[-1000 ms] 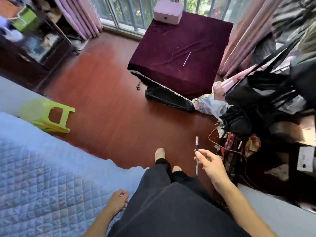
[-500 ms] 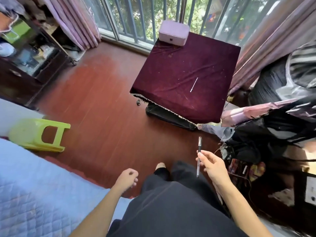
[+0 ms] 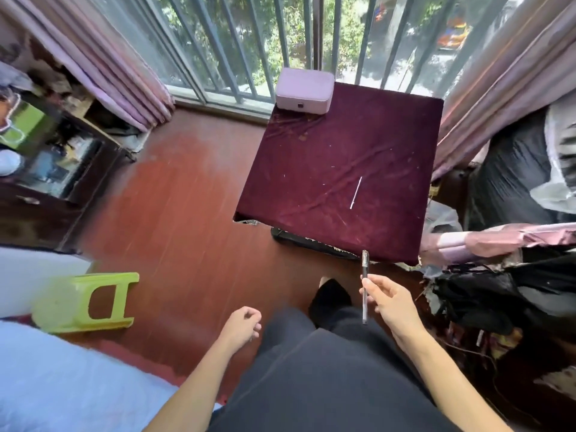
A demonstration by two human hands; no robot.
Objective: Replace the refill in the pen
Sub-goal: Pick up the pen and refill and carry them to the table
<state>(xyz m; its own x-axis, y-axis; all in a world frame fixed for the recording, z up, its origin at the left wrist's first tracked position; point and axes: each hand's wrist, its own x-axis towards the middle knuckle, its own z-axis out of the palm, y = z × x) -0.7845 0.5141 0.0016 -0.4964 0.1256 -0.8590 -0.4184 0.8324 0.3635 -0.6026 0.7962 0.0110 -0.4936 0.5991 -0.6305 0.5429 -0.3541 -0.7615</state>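
We hold a slim dark pen (image 3: 364,286) upright in our right hand (image 3: 392,302); a thin white refill (image 3: 356,193) lies on the maroon velvet-covered table (image 3: 311,169); our left hand (image 3: 241,327) is loosely curled.

Head-worn view, forward and downward

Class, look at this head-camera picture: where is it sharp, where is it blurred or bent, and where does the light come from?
Head view: daylight enters through the barred window; the wide lens bows its bars and the curtains outward; the green stool and blue quilt at lower left are smeared; the pen in the right hand and the white refill on the maroon table stay fairly sharp.
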